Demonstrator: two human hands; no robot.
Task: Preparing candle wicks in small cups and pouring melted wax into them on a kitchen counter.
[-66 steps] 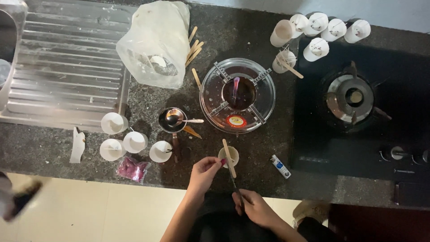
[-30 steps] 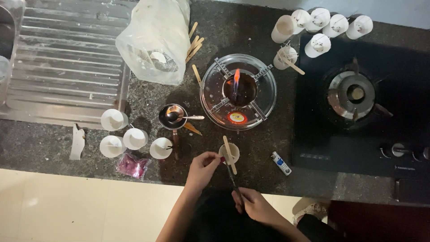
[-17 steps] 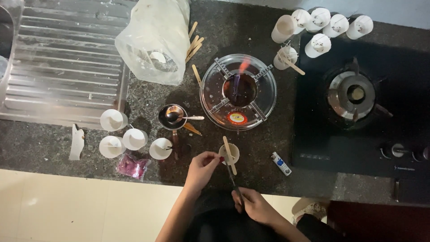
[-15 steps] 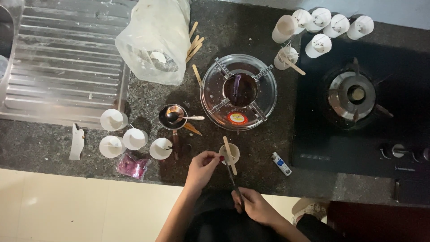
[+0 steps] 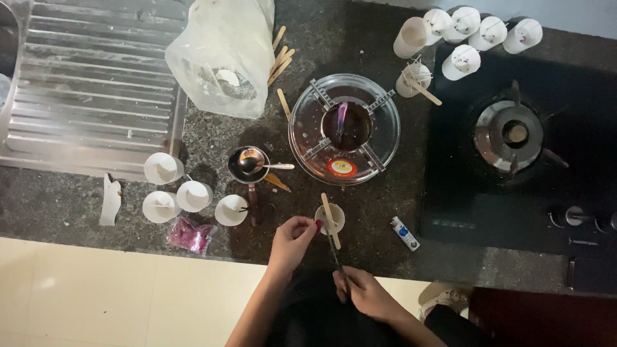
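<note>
While wooden stick point(image 5: 330, 217) across small cup point(image 5: 329, 220): left hand point(image 5: 292, 239) pinched beside it, right hand point(image 5: 363, 292) closed on thin dark tool point(image 5: 336, 256).

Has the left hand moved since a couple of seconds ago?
Yes. The left hand has shifted slightly right, closer to the small cup with the wooden stick.

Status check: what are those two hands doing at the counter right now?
Left hand pinching at small cup with wooden stick across it. Right hand holds thin dark tool. Lighter beside, apart.
</note>
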